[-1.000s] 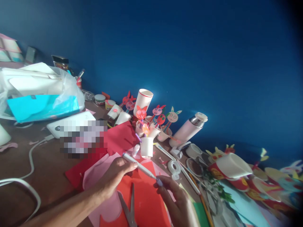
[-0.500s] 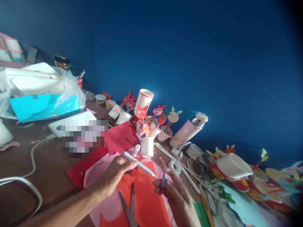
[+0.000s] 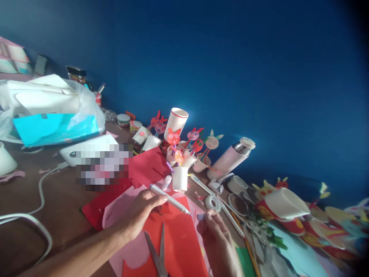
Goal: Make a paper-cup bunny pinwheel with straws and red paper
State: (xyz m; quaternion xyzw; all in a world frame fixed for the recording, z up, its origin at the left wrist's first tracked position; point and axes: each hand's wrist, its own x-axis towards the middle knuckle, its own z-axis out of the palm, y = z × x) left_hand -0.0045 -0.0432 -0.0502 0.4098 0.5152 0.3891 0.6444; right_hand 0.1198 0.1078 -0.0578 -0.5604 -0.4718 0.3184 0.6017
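A white marker (image 3: 171, 201) is pinched in my left hand (image 3: 148, 206), its uncapped tip pointing right. The fingers of my right hand (image 3: 216, 231) grip a small pale purple cap (image 3: 201, 217), just right of the marker's tip and apart from it. Beneath both hands lie orange paper (image 3: 180, 238) and pink paper (image 3: 115, 204). Open scissors (image 3: 159, 254) rest on the paper near the bottom edge. Just beyond the marker stands a white paper cup (image 3: 180, 179) with an orange paper face on a stick.
Cups with paper animal faces and a stack of cups (image 3: 176, 121) stand behind. A thermos (image 3: 230, 159), a tape roll (image 3: 213, 203) and more decorated cups (image 3: 284, 204) are at the right. A power bank (image 3: 89, 150), a cable and a plastic bag (image 3: 86, 104) are at the left.
My right hand has turned, and the cap in it has tilted from upright to roughly level, pointing toward the marker's tip. My left hand has hardly moved.
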